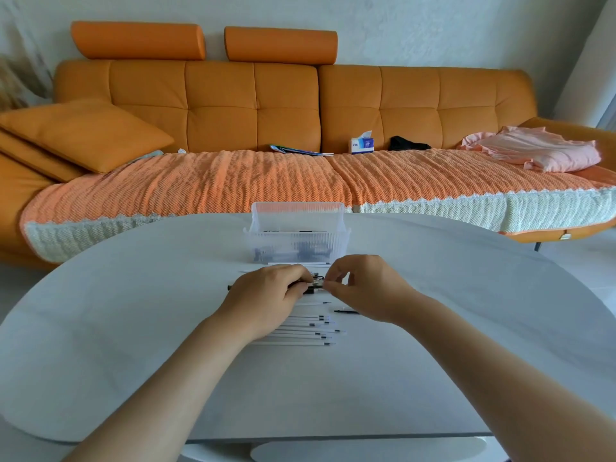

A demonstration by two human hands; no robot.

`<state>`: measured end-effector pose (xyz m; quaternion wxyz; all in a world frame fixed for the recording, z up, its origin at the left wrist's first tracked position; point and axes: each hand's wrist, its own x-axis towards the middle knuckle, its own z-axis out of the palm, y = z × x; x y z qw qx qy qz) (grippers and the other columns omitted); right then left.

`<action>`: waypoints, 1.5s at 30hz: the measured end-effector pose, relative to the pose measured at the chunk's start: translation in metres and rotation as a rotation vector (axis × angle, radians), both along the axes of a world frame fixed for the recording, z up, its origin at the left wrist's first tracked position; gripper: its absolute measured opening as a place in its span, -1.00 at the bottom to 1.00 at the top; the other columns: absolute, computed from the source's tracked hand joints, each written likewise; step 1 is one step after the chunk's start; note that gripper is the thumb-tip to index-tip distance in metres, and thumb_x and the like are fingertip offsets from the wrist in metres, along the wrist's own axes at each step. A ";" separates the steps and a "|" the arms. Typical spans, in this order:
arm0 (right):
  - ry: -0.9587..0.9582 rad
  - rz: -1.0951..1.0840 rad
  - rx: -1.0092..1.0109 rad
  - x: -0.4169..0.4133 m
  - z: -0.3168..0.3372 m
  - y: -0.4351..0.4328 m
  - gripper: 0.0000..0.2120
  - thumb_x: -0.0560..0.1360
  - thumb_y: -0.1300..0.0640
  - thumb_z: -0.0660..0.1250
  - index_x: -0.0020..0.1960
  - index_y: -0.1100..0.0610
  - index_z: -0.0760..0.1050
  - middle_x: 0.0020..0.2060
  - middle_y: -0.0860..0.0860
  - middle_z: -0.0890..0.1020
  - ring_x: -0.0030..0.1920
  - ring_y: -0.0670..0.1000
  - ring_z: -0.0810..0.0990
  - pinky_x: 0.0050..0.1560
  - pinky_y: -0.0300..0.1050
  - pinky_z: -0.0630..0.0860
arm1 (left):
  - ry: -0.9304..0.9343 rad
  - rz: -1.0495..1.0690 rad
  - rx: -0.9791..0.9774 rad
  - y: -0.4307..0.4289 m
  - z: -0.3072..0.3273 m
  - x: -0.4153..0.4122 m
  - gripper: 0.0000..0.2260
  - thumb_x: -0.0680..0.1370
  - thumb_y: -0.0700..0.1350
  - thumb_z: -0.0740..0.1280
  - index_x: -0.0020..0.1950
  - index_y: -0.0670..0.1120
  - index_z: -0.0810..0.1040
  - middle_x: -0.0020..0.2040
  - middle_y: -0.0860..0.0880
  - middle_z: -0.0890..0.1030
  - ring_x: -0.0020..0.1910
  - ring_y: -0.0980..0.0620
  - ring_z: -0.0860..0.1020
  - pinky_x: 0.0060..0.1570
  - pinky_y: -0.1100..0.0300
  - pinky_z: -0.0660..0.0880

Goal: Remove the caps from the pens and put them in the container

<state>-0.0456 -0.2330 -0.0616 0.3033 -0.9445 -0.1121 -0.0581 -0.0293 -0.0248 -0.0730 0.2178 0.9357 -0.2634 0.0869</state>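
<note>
My left hand (266,298) grips a dark pen (308,288) lying level above the white table (133,345). My right hand (363,288) pinches the pen's right end, where the cap (319,284) sits, with thumb and forefinger. Several white pens (300,331) lie side by side on the table just under my left wrist. A single thin dark pen part (346,311) lies below my right hand. The clear ribbed plastic container (296,215) stands right behind my hands, with dark pieces in its bottom.
A few more white pens (293,263) lie between the container and my hands. Behind the table runs an orange sofa (233,105) with a knitted cover, a tissue box (361,145) and folded pink cloth (540,151).
</note>
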 end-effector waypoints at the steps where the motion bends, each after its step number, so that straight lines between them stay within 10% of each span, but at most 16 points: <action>1: 0.000 0.007 0.003 -0.001 0.000 0.001 -0.92 0.51 -0.04 0.39 -0.16 -0.14 0.59 -0.18 -0.24 0.63 -0.29 -0.31 0.52 -0.30 -0.34 0.35 | 0.004 -0.003 -0.004 -0.001 0.000 -0.001 -0.89 0.62 0.04 0.19 0.04 0.15 0.51 -0.13 0.20 0.56 -0.12 0.12 0.51 -0.15 0.13 0.47; 17: -0.108 0.073 -0.118 -0.009 -0.002 0.000 -0.95 0.53 0.02 0.38 -0.07 -0.07 0.62 -0.18 -0.20 0.61 -0.28 -0.21 0.47 -0.24 -0.25 0.39 | -0.171 0.006 0.003 -0.017 -0.004 -0.007 -0.89 0.56 0.06 0.28 -0.01 0.17 0.59 -0.13 0.20 0.63 -0.16 0.14 0.57 -0.27 0.24 0.44; 35: 0.384 -0.033 0.459 -0.002 0.011 -0.007 -0.85 0.53 0.26 0.32 -0.18 0.22 0.62 -0.36 0.03 0.54 -0.44 0.01 0.44 -0.43 -0.22 0.37 | -0.435 -0.075 0.029 -0.030 0.000 -0.001 -0.88 0.50 -0.03 0.27 -0.22 0.05 0.54 -0.36 0.09 0.48 -0.32 0.07 0.41 -0.45 0.15 0.34; 41: -0.264 0.038 -0.235 -0.004 0.003 -0.006 -0.85 0.53 0.11 0.33 -0.12 -0.05 0.67 -0.16 -0.12 0.66 -0.20 -0.05 0.58 -0.27 -0.12 0.48 | 0.084 0.109 -0.153 -0.035 0.003 -0.002 -0.88 0.54 0.04 0.28 -0.18 0.12 0.54 -0.29 0.17 0.59 -0.25 0.15 0.52 -0.33 0.22 0.32; 45: -0.418 0.053 -0.194 -0.004 0.003 -0.005 -0.85 0.50 0.13 0.34 -0.17 -0.02 0.66 -0.20 -0.10 0.65 -0.24 -0.02 0.58 -0.31 -0.07 0.51 | 0.114 0.126 -0.184 -0.023 0.007 0.004 -0.90 0.56 0.05 0.29 -0.15 0.13 0.54 -0.22 0.22 0.61 -0.19 0.16 0.53 -0.24 0.21 0.40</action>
